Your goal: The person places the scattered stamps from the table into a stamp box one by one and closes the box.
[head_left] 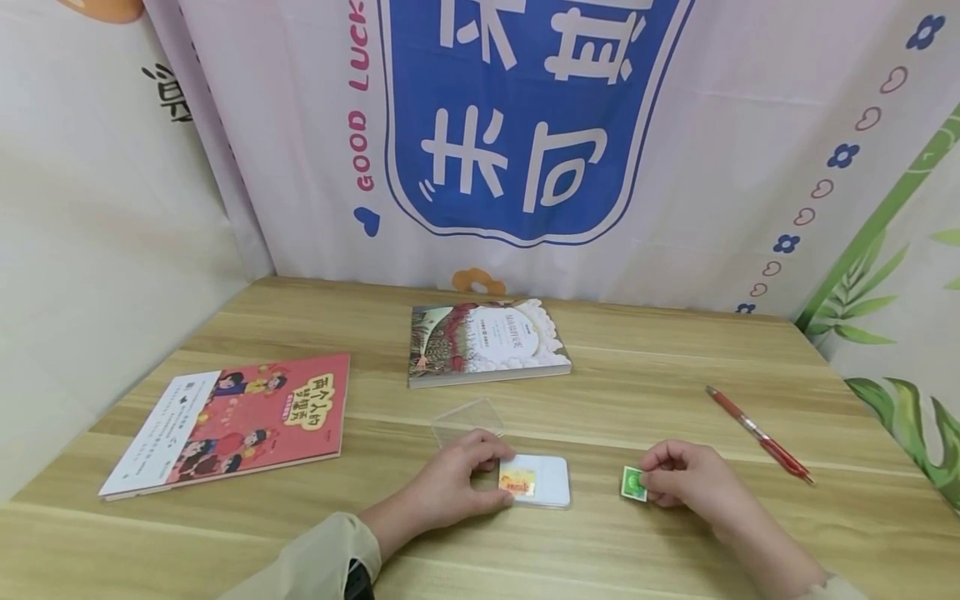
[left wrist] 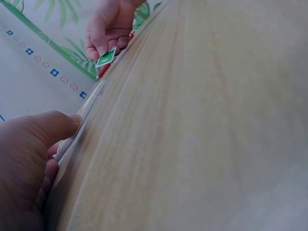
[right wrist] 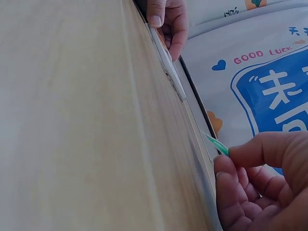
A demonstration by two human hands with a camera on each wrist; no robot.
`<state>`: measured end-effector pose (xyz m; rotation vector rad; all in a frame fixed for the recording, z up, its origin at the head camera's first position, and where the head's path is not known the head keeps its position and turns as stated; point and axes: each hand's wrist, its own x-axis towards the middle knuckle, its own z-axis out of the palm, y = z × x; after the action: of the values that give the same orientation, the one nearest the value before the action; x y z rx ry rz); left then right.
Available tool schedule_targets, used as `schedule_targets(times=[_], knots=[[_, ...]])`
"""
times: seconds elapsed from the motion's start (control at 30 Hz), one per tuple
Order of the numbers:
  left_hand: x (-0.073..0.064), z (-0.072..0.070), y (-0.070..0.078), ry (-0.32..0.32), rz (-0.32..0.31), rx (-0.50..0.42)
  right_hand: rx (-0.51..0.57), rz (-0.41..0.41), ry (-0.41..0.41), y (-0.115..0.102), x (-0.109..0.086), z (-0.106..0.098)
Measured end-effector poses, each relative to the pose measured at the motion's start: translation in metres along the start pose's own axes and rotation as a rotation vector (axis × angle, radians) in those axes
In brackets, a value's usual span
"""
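While a small green stamp [head_left: 633,482] is pinched in the grip of the right hand [head_left: 692,483] just above the table [head_left: 600,562], the left hand [head_left: 448,485] holds a flat white case [head_left: 553,479] by its left end, where an orange-yellow label [head_left: 517,482] shows. A clear plastic piece [head_left: 467,421] lies just beyond; farther out lie a red pen [head_left: 757,432], a pink book [head_left: 255,417] and a floral book [head_left: 487,342].

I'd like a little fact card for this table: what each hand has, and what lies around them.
Left hand: grips the left end of a flat white box
On the box: yellow-orange stamp
Right hand: pinches a green stamp, apart from the box
Just beyond the left hand: clear plastic piece
Left side: pink-and-white book
Far side: patterned book
Right side: red pen
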<state>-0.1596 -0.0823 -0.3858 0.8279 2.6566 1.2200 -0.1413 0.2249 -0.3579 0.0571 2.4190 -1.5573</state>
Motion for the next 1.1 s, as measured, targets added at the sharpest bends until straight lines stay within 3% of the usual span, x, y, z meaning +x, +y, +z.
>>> schedule_targets(times=[1.1], knots=[[-0.001, -0.001, 0.001, -0.005, -0.008, 0.005, 0.1, -0.068, -0.135, -0.012, 0.011, 0.023]])
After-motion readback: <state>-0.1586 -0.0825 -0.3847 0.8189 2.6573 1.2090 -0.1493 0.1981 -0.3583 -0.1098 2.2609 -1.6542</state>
